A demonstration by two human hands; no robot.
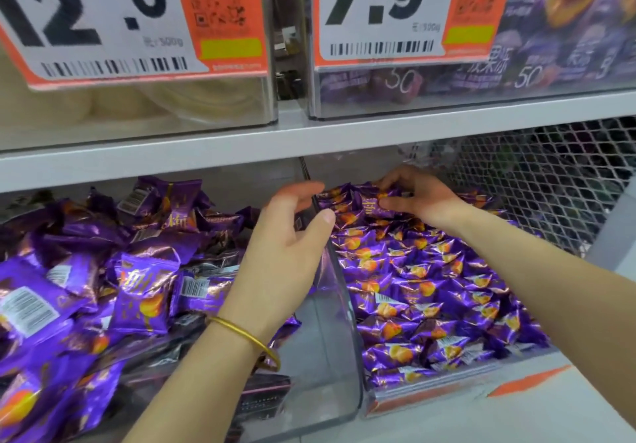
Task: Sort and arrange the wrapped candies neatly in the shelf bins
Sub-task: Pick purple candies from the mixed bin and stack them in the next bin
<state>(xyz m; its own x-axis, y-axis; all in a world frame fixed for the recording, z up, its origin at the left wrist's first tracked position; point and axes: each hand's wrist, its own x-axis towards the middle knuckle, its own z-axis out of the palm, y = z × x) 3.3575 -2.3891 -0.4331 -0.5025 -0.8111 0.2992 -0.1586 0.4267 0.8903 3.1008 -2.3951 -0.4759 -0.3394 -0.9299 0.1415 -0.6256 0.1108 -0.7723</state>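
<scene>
Your right hand (418,198) pinches a purple wrapped candy (371,208) at the right bin (347,356) back; left hand (285,246), fingers loose, hovers just leftward.

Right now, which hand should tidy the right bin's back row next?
Right. The right hand pinches a wrapped candy at the back of the right bin; the left hand is open and empty by the clear divider.

Your head camera looks forward and down, close into the bins (339,356) at arm's reach. Your left hand (285,246) sits mid-frame. Your right hand (421,198) is just beyond it, fingers curled on candies (430,287). Above your fingertips, price tags (86,19) loom large along the top edge.
</scene>
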